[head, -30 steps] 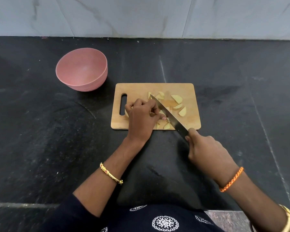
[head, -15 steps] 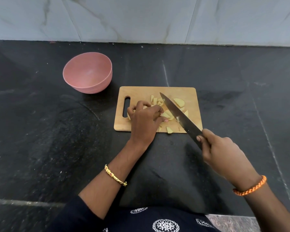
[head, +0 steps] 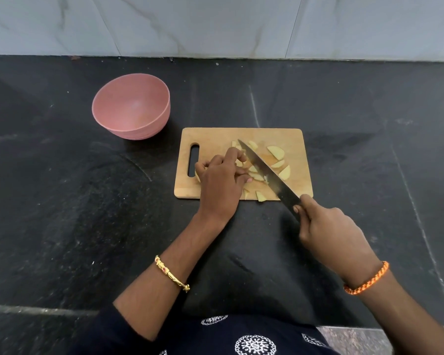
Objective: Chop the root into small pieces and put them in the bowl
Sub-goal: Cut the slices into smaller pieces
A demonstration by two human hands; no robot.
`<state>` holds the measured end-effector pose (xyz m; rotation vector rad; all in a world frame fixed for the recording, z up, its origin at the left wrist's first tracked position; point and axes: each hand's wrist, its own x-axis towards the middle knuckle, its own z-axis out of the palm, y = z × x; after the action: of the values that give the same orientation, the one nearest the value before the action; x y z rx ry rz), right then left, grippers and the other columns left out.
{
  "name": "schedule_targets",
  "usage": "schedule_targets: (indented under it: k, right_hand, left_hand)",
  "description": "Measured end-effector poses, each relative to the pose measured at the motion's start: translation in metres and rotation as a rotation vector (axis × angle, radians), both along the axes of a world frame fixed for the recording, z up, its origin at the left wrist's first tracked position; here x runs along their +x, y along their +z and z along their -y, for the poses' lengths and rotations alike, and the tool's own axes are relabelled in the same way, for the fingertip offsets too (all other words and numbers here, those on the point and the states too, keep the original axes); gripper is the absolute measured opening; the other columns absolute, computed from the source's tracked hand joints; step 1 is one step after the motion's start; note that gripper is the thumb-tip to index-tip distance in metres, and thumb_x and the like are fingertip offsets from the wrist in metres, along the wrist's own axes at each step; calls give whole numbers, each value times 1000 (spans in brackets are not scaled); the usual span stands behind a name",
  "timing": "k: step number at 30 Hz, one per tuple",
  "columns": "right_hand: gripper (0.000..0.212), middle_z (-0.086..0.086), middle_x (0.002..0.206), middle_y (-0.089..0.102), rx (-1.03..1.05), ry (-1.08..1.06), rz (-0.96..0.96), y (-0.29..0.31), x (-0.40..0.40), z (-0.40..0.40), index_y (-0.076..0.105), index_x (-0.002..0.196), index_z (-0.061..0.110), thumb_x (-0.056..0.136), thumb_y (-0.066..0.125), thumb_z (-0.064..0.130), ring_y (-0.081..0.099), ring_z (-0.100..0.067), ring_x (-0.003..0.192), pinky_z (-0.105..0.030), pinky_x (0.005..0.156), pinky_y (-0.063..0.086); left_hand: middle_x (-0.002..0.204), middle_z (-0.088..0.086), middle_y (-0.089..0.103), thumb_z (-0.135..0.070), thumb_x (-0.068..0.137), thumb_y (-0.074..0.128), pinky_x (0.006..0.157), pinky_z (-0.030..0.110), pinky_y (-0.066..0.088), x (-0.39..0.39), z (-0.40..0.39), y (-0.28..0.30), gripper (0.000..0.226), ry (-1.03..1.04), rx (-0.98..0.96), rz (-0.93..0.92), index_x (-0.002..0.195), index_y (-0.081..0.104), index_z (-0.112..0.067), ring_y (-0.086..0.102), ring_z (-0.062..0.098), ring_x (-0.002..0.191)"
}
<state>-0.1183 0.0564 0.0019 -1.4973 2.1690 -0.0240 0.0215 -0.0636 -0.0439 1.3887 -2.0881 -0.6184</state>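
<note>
A wooden cutting board (head: 210,139) lies on the black counter with several pale yellow root pieces (head: 276,151) scattered over it. My left hand (head: 221,183) sits on the board's left half, fingers curled over a piece of root that is mostly hidden beneath it. My right hand (head: 328,234) grips the handle of a large knife (head: 264,170) whose blade slants across the board just right of my left fingers, tip pointing away from me. An empty pink bowl (head: 131,106) stands to the board's upper left.
The black stone counter (head: 369,111) runs to a grey marble wall (head: 215,24) at the back. One root piece (head: 260,196) lies at the board's near edge. My dark patterned clothing fills the bottom of the view.
The knife blade has shifted slightly along the board while my left hand stays curled over the root. The camera view has drifted, so board and bowl sit a little differently in frame.
</note>
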Motion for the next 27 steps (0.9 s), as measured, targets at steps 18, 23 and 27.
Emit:
schedule_targets:
  k: [18,23,27]
  right_hand:
    - [20,-2,78,59,116,27,119,12,-9,1,45,110,22,101,31,34,61,-16,66,-31,66,57]
    - [22,0,77,58,119,23,122,14,-11,1,47,110,20,101,32,33,59,-14,65,-28,65,55]
    - [21,-1,79,59,149,17,113,14,-8,3,46,111,21,101,31,33,60,-15,67,-30,66,56]
  left_hand:
    - [98,-9,68,-33,75,74,84,32,22,-3,2,9,30,13,-57,96,104,70,-30,45,12,100]
    - [105,-14,69,-43,77,70,81,34,19,-1,3,7,29,-18,-81,177,104,69,-34,45,12,100]
    - [104,-14,69,-42,80,67,80,32,18,-2,4,6,25,-39,-67,193,103,70,-33,44,11,100]
